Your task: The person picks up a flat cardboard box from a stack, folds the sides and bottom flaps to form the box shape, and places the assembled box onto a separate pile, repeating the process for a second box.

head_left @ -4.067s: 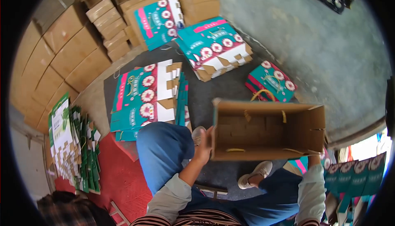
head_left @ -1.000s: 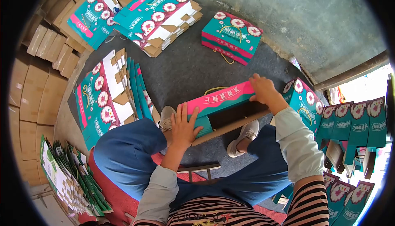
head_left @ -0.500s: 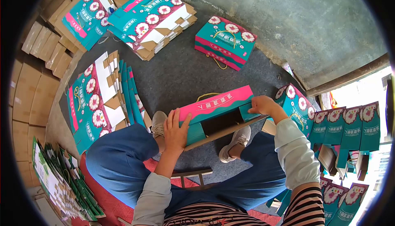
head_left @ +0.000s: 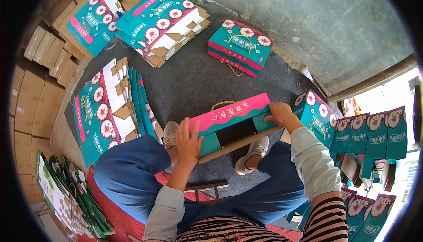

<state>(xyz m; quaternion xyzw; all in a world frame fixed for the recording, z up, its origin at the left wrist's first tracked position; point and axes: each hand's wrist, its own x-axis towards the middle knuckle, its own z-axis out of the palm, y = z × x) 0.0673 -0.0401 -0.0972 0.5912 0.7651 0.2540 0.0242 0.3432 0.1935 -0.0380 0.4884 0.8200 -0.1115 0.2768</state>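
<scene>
A teal and pink cardboard gift box [head_left: 233, 113] is held above the floor between my knees, its open side facing me. Inside it is dark, and teal end flaps are folded in at both ends. My left hand [head_left: 188, 144] rests against the left end with its fingers stretched out and apart. At the right end, my right hand [head_left: 280, 113] grips the box's edge and flap, thumb on the near side. A yellow cord handle [head_left: 222, 104] sticks out behind the pink panel.
Flat-folded cartons lie in stacks at the left [head_left: 94, 109] and back [head_left: 163, 21]. A formed box [head_left: 241, 46] sits on the dark floor ahead. More teal boxes [head_left: 372, 132] stand at right. Green folded cartons [head_left: 72, 193] lean at lower left, and brown cartons [head_left: 28, 96] line the left side.
My left hand has shifted slightly, its fingers lifting from the pink panel toward the box's left edge. The right hand keeps its grip, and the box has barely moved.
</scene>
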